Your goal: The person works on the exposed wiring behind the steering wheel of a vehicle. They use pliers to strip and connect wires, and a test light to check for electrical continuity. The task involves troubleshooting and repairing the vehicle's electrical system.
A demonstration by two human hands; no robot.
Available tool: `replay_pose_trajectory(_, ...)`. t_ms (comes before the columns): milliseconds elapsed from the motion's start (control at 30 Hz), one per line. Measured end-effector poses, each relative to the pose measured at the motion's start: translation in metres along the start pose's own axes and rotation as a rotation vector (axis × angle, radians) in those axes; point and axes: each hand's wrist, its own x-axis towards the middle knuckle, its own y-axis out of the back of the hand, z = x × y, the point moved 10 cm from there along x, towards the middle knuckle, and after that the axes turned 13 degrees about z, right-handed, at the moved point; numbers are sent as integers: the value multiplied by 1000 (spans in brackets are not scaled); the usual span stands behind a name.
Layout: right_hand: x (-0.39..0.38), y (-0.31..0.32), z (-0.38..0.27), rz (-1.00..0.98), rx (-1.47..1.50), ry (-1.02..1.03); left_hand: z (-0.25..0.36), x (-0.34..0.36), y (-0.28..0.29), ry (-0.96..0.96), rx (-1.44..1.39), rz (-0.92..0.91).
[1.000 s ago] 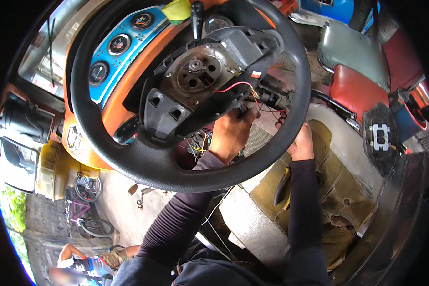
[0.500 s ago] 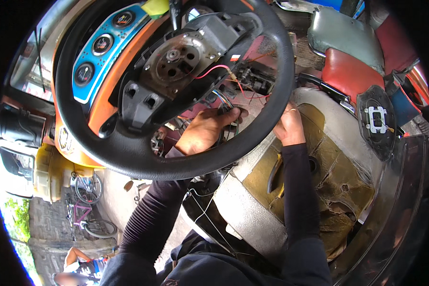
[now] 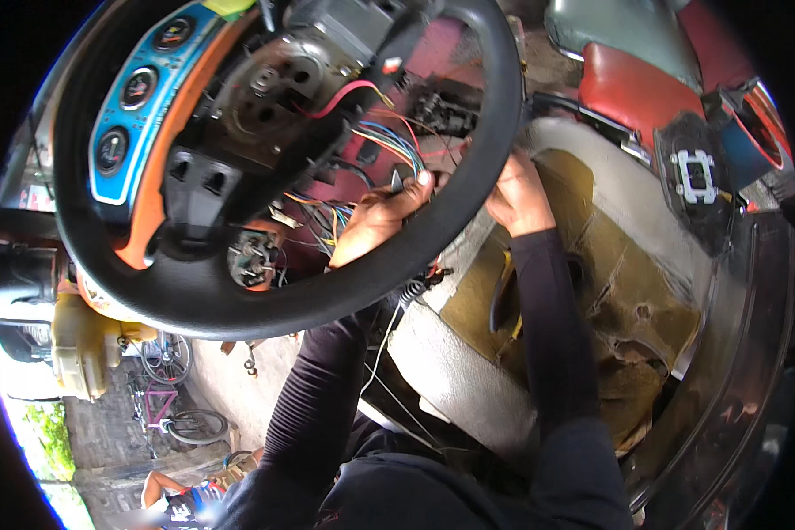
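Note:
Beyond the black steering wheel (image 3: 269, 314), my left hand (image 3: 375, 221) is closed around a bundle of coloured wires (image 3: 396, 146), its thumb on top. A red wire (image 3: 340, 95) comes out of the wheel's bare hub (image 3: 269, 93) and runs toward my right hand (image 3: 521, 199). That hand is closed at the wheel's right side, apparently pinching the wire's end; the rim partly covers its fingertips. More loose wires (image 3: 327, 212) hang next to my left wrist, near an exposed switch assembly (image 3: 254, 258).
A blue gauge panel (image 3: 137, 97) lies left of the hub. Under my right arm is a worn seat (image 3: 592, 265) with torn covering. The detached dark wheel cover (image 3: 693, 212) rests at the right, near red and green seats (image 3: 618, 88). Bicycles (image 3: 163, 397) and a person (image 3: 181, 495) are outside.
The view has shifted, moving the wheel left and down in the picture. More of the wire bundle shows above my left hand. Both hands stay closed near the wheel's right side.

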Motion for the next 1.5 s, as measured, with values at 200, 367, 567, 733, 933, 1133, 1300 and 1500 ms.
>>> replay_pose_trajectory(200,-5,-15,6,-125,-96,-26,-46,32,5,-176,157,107)
replay_pose_trajectory(367,-4,-10,7,-166,-88,-38,-75,51,4,-1,-143,185)
replay_pose_trajectory(567,2,1,2,-63,-171,-6,-59,48,2,-206,194,255)
replay_pose_trajectory(733,-4,-5,-5,-58,-336,61,-65,47,18,-327,41,384)
replay_pose_trajectory(933,3,15,-32,39,-527,272,-80,31,-12,203,-597,369)
replay_pose_trajectory(1133,-9,8,-48,-84,-670,283,-84,33,-11,271,-614,331)
replay_pose_trajectory(1300,-3,20,-56,-55,-541,215,-80,51,2,-296,196,173)
replay_pose_trajectory(1500,-10,13,-57,65,-449,211,-57,17,8,25,-95,357)
